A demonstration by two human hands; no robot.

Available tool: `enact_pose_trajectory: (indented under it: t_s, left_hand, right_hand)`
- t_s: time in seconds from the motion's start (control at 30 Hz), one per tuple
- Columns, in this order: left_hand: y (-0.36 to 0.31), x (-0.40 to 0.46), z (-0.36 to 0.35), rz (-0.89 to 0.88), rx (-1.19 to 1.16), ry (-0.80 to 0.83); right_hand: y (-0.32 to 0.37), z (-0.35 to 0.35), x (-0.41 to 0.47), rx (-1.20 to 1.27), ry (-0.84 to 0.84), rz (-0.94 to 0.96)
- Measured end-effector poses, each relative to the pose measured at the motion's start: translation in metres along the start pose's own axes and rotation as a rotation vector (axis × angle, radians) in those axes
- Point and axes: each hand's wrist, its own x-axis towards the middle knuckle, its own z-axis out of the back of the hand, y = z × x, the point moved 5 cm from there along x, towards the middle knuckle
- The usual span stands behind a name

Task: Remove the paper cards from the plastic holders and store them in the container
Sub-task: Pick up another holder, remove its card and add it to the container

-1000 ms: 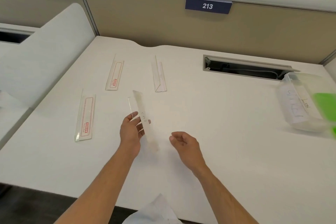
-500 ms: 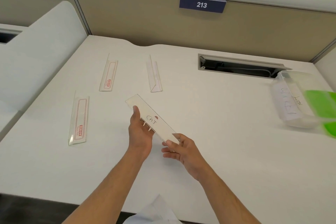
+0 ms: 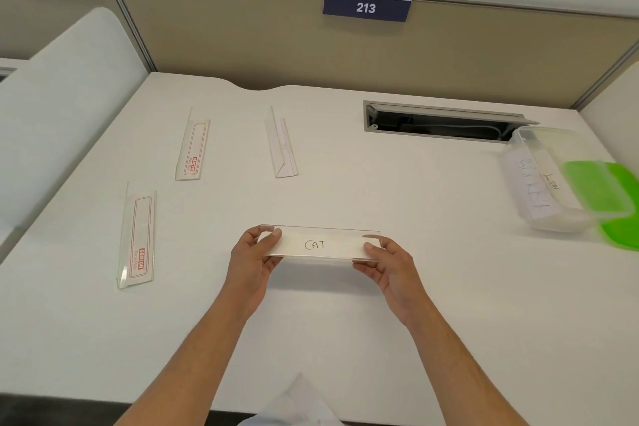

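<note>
I hold a clear plastic holder [image 3: 320,241] level above the white desk, its paper card reading "CAT" facing me. My left hand [image 3: 254,257] pinches its left end and my right hand [image 3: 390,264] pinches its right end. Three more holders lie on the desk: one with a red-printed insert at the near left [image 3: 137,238], another red-printed one further back [image 3: 192,148], and one with a white card at the back centre [image 3: 281,145]. A clear plastic container [image 3: 539,180] at the right edge holds written paper cards.
A green lid [image 3: 608,197] lies against the container's right side. An open cable slot [image 3: 439,121] is cut into the desk at the back right. A tan partition with the sign 213 [image 3: 366,6] closes the back; a white divider [image 3: 58,107] stands on the left.
My right hand has come up and taken the holder's right end. Both hands have turned the holder from tilted lengthwise to level, card facing me.
</note>
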Motion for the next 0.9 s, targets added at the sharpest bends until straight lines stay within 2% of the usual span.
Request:
enact_pose_trajectory:
  t_s: [0.3, 0.73, 0.9]
  left_hand:
    - [0.004, 0.001, 0.0, -0.035, 0.035, 0.111]
    - [0.015, 0.001, -0.006, -0.034, -0.034, 0.152]
    - [0.024, 0.002, -0.015, -0.035, 0.054, 0.151]
  right_hand:
    - [0.002, 0.01, 0.001, -0.013, 0.009, 0.01]
    - [0.004, 0.012, 0.001, -0.115, 0.03, 0.06]
    - [0.004, 0.011, -0.002, -0.186, -0.011, 0.09]
